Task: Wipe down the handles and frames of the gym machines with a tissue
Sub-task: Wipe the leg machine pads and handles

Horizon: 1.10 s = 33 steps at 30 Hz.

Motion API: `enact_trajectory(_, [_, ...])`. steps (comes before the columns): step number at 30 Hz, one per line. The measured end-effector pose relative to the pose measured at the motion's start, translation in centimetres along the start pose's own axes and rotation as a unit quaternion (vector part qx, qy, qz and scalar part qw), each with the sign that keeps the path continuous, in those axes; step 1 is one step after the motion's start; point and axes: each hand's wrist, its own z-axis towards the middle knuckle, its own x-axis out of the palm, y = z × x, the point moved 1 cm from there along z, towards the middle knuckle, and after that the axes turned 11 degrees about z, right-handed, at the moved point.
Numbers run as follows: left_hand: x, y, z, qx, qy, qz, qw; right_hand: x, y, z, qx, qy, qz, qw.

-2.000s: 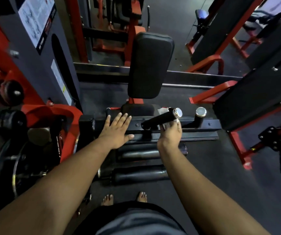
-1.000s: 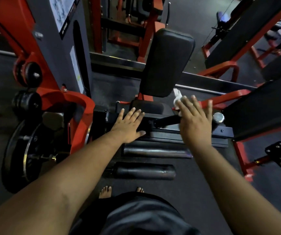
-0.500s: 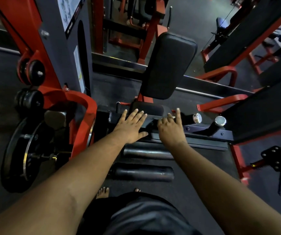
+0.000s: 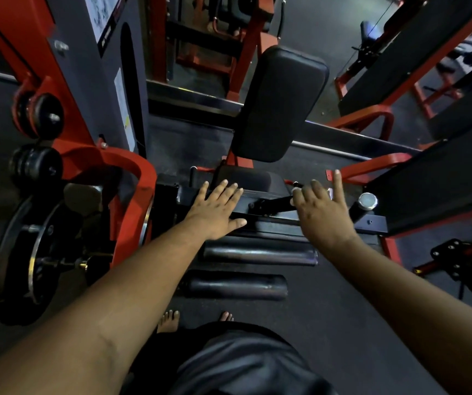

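Observation:
My left hand (image 4: 217,209) lies flat on the machine's black frame bar (image 4: 271,220), fingers apart, holding nothing. My right hand (image 4: 320,212) is spread over the outer end of a black handle (image 4: 274,205) that sticks out from that bar. A small white bit of tissue (image 4: 296,190) peeks out at the hand's edge; the rest is hidden under the palm. To the right stands a second handle with a chrome cap (image 4: 367,201), untouched. The black back pad (image 4: 280,104) and seat (image 4: 246,178) sit just beyond my hands.
Two black foam rollers (image 4: 257,255) (image 4: 234,286) lie below the bar, near my bare feet (image 4: 169,320). A red frame (image 4: 132,178) with a weight plate (image 4: 15,252) stands at left. Another black and red machine (image 4: 428,189) crowds the right side.
My right hand slid outward along the handle from its base to its chrome-capped end and spread its fingers. My left hand stayed flat on the frame bar.

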Motion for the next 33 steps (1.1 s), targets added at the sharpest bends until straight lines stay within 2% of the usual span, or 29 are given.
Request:
enact_trajectory(4, [0.0, 0.0, 0.0, -0.002, 0.005, 0.003, 1.0, 0.6, 3.4, 3.1, 0.026, 0.021, 0.033, 0.999])
enact_trajectory(7, [-0.3, 0.0, 0.0, -0.003, 0.005, -0.005, 1.0, 0.4, 5.0, 5.8, 0.03, 0.067, 0.077, 0.994])
enact_trajectory(11, [-0.5, 0.0, -0.2, -0.002, 0.003, -0.004, 1.0, 2.0, 6.1, 4.5, -0.064, 0.07, 0.052, 0.994])
enact_trajectory(15, [-0.5, 0.0, -0.3, 0.0, 0.007, -0.002, 1.0, 3.8, 3.0, 0.7, -0.135, -0.009, 0.036, 0.99])
enact_trajectory(18, [-0.6, -0.1, -0.3, 0.0, 0.001, -0.002, 1.0, 3.3, -0.3, -1.2, -0.099, -0.121, 0.025, 0.987])
enact_trajectory(20, [-0.5, -0.1, -0.4, 0.002, 0.003, 0.0, 1.0, 2.4, -1.1, -1.8, -0.049, -0.133, 0.0, 0.99])
enact_trajectory(22, [-0.4, -0.1, -0.3, 0.002, 0.005, 0.001, 1.0, 1.7, -0.4, -1.6, 0.002, -0.089, -0.026, 0.996])
enact_trajectory(25, [-0.4, 0.0, -0.2, -0.001, 0.008, 0.004, 1.0, 1.5, 2.6, 0.5, 0.045, 0.034, -0.073, 0.996])
enact_trajectory(29, [-0.5, -0.1, -0.2, -0.006, 0.013, 0.0, 1.0, 1.4, 5.2, 4.3, -0.01, 0.083, -0.066, 0.994])
enact_trajectory(33, [-0.5, -0.1, -0.1, -0.008, 0.01, -0.007, 1.0, 2.3, 7.3, 4.0, -0.087, 0.099, -0.108, 0.985])
